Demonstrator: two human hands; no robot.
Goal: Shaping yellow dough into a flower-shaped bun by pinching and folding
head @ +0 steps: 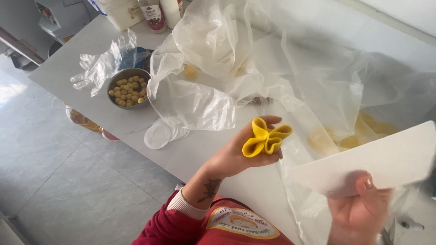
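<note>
Bright daylight w/ sun patch on floor [9, 93] at left, motion blur on right hand [359, 211].

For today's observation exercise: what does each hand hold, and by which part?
The left hand holds a folded yellow dough piece at its pinched base. The right hand holds a white sheet by its lower edge.

White counter [136, 122] runs diagonally, its near edge bordering a floor [54, 181] of large grey tiles. Daylight patch on the floor at far left. Pale wall [408, 13] beyond the counter's far edge, upper right.
</note>
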